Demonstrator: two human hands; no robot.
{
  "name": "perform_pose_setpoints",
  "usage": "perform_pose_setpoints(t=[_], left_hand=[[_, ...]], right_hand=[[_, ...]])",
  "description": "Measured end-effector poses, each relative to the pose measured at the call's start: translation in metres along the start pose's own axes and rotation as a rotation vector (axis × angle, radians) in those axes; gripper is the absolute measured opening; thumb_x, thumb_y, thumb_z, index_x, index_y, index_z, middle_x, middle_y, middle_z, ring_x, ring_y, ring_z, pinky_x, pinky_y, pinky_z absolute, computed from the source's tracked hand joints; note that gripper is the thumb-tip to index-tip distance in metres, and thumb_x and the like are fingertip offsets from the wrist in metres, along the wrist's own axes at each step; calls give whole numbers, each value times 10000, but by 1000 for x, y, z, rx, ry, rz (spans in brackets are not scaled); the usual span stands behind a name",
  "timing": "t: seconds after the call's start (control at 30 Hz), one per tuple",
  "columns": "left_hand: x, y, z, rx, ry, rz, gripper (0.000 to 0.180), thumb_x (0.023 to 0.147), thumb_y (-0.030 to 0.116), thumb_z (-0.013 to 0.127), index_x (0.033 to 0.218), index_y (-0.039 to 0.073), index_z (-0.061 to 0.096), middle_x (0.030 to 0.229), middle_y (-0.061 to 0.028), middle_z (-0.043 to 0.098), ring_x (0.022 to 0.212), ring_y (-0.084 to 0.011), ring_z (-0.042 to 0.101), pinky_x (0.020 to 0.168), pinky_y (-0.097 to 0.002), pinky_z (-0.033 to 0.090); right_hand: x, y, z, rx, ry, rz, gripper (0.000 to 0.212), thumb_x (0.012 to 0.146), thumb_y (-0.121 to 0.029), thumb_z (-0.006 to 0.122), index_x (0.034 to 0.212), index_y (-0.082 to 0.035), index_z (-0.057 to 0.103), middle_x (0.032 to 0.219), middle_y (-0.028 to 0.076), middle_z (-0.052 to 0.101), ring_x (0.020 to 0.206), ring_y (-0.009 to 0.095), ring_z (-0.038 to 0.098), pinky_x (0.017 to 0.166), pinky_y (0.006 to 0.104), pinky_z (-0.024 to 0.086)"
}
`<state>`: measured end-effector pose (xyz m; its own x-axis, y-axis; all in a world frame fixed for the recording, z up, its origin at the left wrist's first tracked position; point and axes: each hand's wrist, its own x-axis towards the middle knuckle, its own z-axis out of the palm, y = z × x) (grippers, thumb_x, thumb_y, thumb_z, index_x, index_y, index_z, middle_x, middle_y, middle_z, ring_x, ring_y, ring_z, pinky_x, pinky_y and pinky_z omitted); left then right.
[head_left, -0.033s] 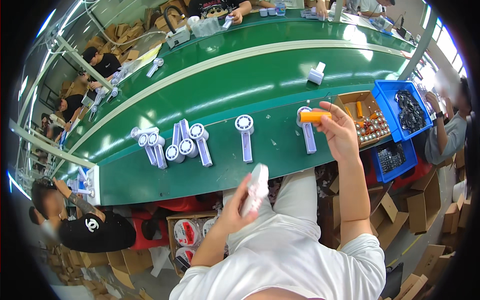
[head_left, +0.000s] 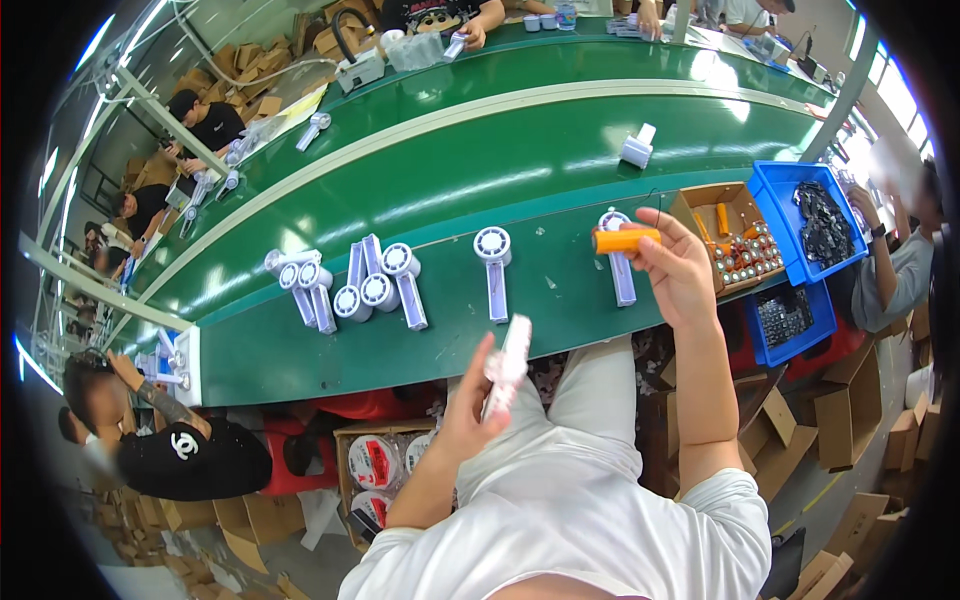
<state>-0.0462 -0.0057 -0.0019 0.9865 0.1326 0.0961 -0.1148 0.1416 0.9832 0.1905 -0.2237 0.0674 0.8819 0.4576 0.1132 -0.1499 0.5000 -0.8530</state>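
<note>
My right hand (head_left: 682,262), raised over the bench's right part, pinches an orange cylindrical battery (head_left: 622,241) between thumb and fingers. Beneath the battery lies a pale lilac handheld fan housing (head_left: 622,282), partly covered by it. In front of my lap, my left hand (head_left: 470,405) is closed on a white and pinkish flat piece (head_left: 512,358); motion blur hides its exact kind. Another fan housing (head_left: 496,285), its handle hollow toward me, lies on the bench in the middle. Farther left rests a group of similar housings (head_left: 407,290).
At the right stand a cardboard box (head_left: 690,212) of batteries, a blue bin (head_left: 783,235) of black parts and a lower blue bin (head_left: 765,350). A fan part (head_left: 637,148) lies on the green conveyor (head_left: 480,155). Co-workers sit around; a box of tape rolls (head_left: 375,462) stands below left.
The white piece in my left hand has tilted more upright and shifted slightly left. The battery in my right hand has turned a little, its end now facing more toward me.
</note>
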Motion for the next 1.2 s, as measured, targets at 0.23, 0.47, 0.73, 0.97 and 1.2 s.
perform_pose_setpoints(t=[0.23,0.47,0.73,0.97,1.2], left_hand=[[30,18,13,-609,39,155,811,822,419,608,1433,-27,314,1242,-203,580,971,-186,537,916,-346,429],[39,20,14,-170,254,241,876,791,339,693,1465,-14,258,1099,-108,589,964,-176,541,875,-318,445],[38,4,12,197,437,261,986,802,238,700,1529,-23,88,1120,-110,599,978,-175,559,828,-321,479],[36,8,4,624,503,243,1003,767,250,738,1516,-50,141,1114,-187,651,993,-258,582,863,-374,439],[38,4,7,927,490,400,1008,684,156,743,1495,-71,189,1097,-158,632,964,-296,593,886,-405,349]], right_hand=[[-34,36,40,339,-221,140,398,884,-169,711,1204,1,547,1051,86,665,982,209,651,918,343,507],[-43,49,58,386,54,482,422,1000,-415,509,1186,-38,544,1040,60,630,871,142,599,703,317,509],[-44,54,62,438,8,726,338,1029,-315,477,1158,-12,552,960,63,585,752,128,542,549,231,450],[-56,39,85,25,-13,534,340,1021,-236,500,1272,-7,508,1011,89,629,706,135,534,620,242,444],[-65,48,80,400,-119,364,450,983,-322,577,1284,4,497,847,24,537,674,70,467,527,208,347]])
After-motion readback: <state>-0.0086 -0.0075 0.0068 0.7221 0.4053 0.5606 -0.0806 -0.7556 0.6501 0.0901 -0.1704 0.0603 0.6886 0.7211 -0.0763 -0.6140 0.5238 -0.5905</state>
